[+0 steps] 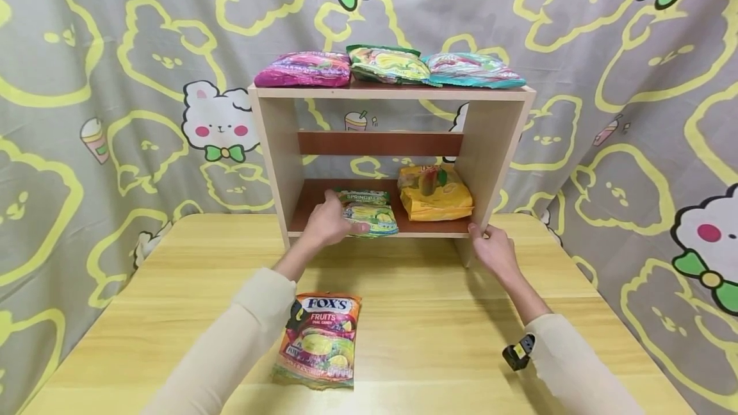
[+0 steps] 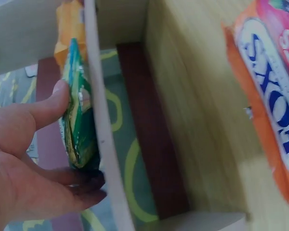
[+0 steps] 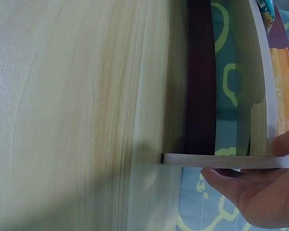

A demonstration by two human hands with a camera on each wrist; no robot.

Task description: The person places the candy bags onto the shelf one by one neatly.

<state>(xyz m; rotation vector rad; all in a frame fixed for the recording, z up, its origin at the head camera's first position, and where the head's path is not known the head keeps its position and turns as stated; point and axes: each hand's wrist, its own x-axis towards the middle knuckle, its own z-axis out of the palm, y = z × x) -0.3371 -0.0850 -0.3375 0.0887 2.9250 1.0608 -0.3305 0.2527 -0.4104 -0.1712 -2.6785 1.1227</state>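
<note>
A green candy bag (image 1: pixel 371 210) lies on the lower board of a small wooden shelf (image 1: pixel 429 234), its front end slightly over the board's edge. My left hand (image 1: pixel 330 219) holds this bag from its left side. In the left wrist view, the thumb is on one face of the green candy bag (image 2: pixel 77 115) and the fingers are at its other side. At the lower right corner, my right hand (image 1: pixel 496 250) grips the shelf's side panel (image 3: pixel 221 161), thumb inside and fingers outside. To the right of the green bag sits a yellow candy bag (image 1: pixel 435 197).
On the top board lie a purple bag (image 1: pixel 305 70), a green-yellow bag (image 1: pixel 389 66) and a teal bag (image 1: pixel 473 72). An orange Fox's candy bag (image 1: pixel 319 341) lies on the wooden table (image 1: pixel 421 338), partly behind my left sleeve. A patterned curtain (image 1: pixel 144 165) hangs behind.
</note>
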